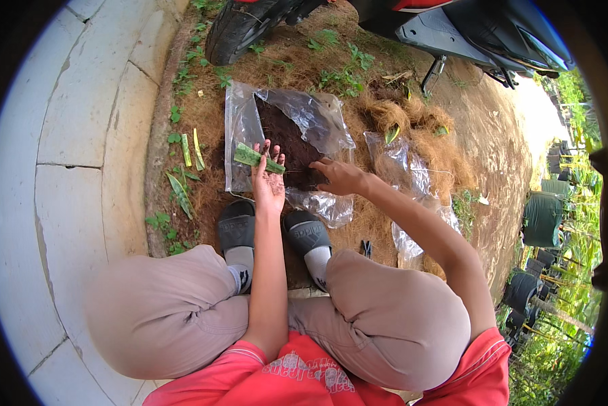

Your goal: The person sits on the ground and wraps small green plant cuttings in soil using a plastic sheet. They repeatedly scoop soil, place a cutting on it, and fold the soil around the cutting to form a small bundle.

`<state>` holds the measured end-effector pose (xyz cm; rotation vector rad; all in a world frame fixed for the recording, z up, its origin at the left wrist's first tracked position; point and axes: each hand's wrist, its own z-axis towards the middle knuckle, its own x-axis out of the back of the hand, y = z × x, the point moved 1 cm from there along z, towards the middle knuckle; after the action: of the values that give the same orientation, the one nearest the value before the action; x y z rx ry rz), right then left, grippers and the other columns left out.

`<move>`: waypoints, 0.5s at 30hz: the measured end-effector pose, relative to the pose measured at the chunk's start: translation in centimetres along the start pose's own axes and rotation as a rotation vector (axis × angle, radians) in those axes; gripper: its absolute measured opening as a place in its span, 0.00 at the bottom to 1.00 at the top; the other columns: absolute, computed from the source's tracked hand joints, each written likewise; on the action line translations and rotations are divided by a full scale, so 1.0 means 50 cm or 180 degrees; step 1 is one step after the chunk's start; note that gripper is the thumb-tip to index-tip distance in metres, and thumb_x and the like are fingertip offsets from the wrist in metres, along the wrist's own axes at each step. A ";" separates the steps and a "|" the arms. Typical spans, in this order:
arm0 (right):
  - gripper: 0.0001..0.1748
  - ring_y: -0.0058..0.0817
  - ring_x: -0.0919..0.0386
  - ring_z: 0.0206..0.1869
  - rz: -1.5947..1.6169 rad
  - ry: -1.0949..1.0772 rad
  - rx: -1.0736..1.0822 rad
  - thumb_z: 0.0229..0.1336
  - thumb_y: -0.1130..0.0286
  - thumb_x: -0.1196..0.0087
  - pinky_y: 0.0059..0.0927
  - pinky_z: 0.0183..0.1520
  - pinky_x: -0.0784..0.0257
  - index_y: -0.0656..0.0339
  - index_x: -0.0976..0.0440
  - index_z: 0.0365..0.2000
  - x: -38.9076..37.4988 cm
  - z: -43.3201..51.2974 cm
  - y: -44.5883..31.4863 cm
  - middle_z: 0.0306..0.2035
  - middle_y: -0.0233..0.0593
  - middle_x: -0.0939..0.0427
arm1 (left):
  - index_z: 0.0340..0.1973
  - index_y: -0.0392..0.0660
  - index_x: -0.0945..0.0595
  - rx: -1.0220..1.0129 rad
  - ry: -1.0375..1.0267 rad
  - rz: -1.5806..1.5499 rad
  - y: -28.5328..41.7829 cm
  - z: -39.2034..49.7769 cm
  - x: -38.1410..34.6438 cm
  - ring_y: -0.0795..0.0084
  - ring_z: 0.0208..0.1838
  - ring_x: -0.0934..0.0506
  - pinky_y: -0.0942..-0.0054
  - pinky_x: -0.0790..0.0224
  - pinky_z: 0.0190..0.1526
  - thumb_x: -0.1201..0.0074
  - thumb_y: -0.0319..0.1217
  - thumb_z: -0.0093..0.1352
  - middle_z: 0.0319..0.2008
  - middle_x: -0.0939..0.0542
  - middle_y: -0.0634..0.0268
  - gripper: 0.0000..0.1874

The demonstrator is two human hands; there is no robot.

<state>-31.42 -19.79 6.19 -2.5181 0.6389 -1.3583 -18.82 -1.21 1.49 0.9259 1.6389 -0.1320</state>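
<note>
My left hand [269, 177], its palm up and soiled, has a green leaf cutting [253, 158] lying across its fingers; the thumb rests against the piece. Beneath and beyond it, dark soil [290, 134] lies on a clear plastic sheet or bag [238, 111]. My right hand [337, 176] reaches to the soil's right edge with bent fingers; the fingertips are partly hidden, and I cannot tell if they pinch anything. On the ground at the left lie two narrow yellow-green leaf strips [186, 150] and a pointed variegated leaf [181, 195].
Brown coconut-like fibre [436, 147] and another crumpled clear plastic [421, 177] lie at the right. A small dark object [366, 248] rests near my right knee. A parked motorbike [436, 38] stands beyond. Pale paving slabs [75, 122] border the left side.
</note>
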 end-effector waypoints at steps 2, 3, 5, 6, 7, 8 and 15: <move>0.57 0.61 0.21 0.62 0.0064 0.0284 -0.0525 0.63 0.47 0.33 0.49 0.66 0.22 0.54 0.53 0.81 -0.017 0.018 -0.034 0.72 0.69 0.36 | 0.79 0.46 0.40 0.0046 0.0125 0.0004 -0.003 -0.001 0.004 0.62 0.69 0.24 0.58 0.30 0.72 0.49 0.31 0.83 0.73 0.27 0.60 0.31; 0.65 0.67 0.26 0.67 0.0317 0.0370 -0.0841 0.60 0.43 0.31 0.51 0.68 0.24 0.47 0.62 0.83 -0.030 0.030 -0.055 0.75 0.74 0.45 | 0.78 0.46 0.39 0.0081 0.0183 -0.0015 -0.005 0.000 0.005 0.59 0.70 0.24 0.56 0.30 0.72 0.49 0.29 0.82 0.74 0.28 0.58 0.30; 0.65 0.72 0.33 0.71 0.0362 0.0731 -0.1061 0.60 0.41 0.31 0.57 0.70 0.25 0.41 0.63 0.83 -0.057 0.064 -0.097 0.77 0.76 0.50 | 0.78 0.47 0.39 0.0139 0.0190 0.0041 -0.005 0.000 0.010 0.59 0.70 0.24 0.56 0.30 0.71 0.49 0.30 0.82 0.74 0.28 0.58 0.30; 0.63 0.74 0.38 0.74 0.0557 0.0878 -0.1131 0.60 0.40 0.31 0.61 0.70 0.26 0.36 0.61 0.83 -0.071 0.078 -0.113 0.78 0.75 0.51 | 0.78 0.47 0.38 0.0153 0.0205 0.0057 -0.007 0.000 0.012 0.60 0.70 0.24 0.56 0.30 0.71 0.49 0.30 0.82 0.73 0.28 0.58 0.30; 0.61 0.72 0.36 0.72 0.0472 0.1116 -0.1114 0.59 0.42 0.30 0.56 0.69 0.25 0.37 0.55 0.82 -0.085 0.086 -0.126 0.78 0.73 0.49 | 0.78 0.47 0.38 0.0100 0.0074 -0.0011 -0.007 0.003 0.014 0.60 0.70 0.24 0.56 0.30 0.71 0.48 0.30 0.82 0.73 0.28 0.58 0.30; 0.57 0.71 0.35 0.71 0.0433 0.1319 -0.1035 0.59 0.47 0.29 0.56 0.69 0.24 0.38 0.50 0.80 -0.096 0.093 -0.130 0.76 0.71 0.47 | 0.78 0.47 0.38 0.0119 0.0104 -0.0047 -0.010 0.004 0.016 0.60 0.70 0.24 0.56 0.30 0.71 0.48 0.31 0.82 0.73 0.28 0.58 0.30; 0.35 0.63 0.26 0.62 0.0778 0.1548 -0.0470 0.56 0.74 0.30 0.54 0.65 0.24 0.51 0.27 0.64 -0.100 0.087 -0.040 0.63 0.62 0.31 | 0.79 0.48 0.39 0.0187 0.0304 0.0143 -0.032 0.012 0.020 0.64 0.69 0.24 0.59 0.30 0.70 0.47 0.31 0.82 0.73 0.27 0.60 0.32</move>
<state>-29.69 -15.76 0.83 -2.1160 1.1321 -1.8946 -19.34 -2.14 -0.20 1.0267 1.7087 -0.1072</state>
